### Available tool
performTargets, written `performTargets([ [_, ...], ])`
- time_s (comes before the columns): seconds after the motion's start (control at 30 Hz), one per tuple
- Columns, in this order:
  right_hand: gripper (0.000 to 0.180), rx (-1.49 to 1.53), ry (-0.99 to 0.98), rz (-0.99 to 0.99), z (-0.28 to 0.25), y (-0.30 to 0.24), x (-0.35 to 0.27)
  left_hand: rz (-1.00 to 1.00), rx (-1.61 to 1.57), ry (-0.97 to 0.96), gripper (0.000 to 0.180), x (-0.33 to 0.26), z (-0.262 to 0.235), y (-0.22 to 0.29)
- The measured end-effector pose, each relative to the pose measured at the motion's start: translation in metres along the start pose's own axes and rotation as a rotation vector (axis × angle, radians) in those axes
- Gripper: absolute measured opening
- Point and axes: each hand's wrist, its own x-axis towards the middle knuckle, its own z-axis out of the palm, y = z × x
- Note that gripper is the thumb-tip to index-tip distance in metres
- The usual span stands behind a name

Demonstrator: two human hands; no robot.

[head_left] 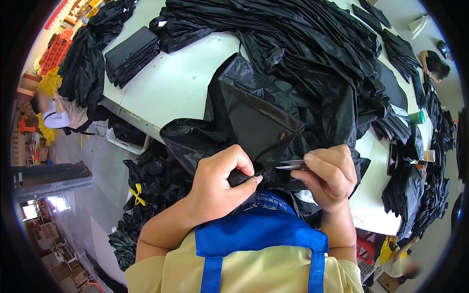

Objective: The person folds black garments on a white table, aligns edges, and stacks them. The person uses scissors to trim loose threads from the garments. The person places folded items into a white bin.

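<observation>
"Feed's up, and I'm going biggest first: pale desk across the middle. Where's the garment?"

"Black garment, spread over the desk and down to the wearer's lap, probably so its near edge sits within easy reach."

"Blue apron next. I see pale lettering!"

"Partly creased; I won't read it out. Now the hands: left hand pinching the garment's edge between thumb and finger, presumably to steady it. Right hand curled around metal snips, tips toward that pinch, I'd guess for close control."

"Small stuff?"

"White label on the right-hand pile, too small for me, and a brown button just above the blades, untouched."
</observation>
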Motion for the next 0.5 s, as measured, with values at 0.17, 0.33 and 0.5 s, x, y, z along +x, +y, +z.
performTargets([
  [0.17, 0.036, 0.100, -0.089, -0.013, 0.006, 0.003, 0.002, -0.083, -0.057, -0.059, 0.027, -0.002, -0.003, 0.003],
  [0.33, 0.036, 0.230, -0.094, 0.036, 0.009, 0.008, -0.001, -0.110, -0.060, -0.076, 0.027, -0.001, -0.004, 0.004],
  [0.5, 0.036, 0.265, -0.095, 0.039, 0.013, 0.007, 0.001, -0.120, -0.084, -0.115, 0.027, 0.001, -0.004, 0.005],
])
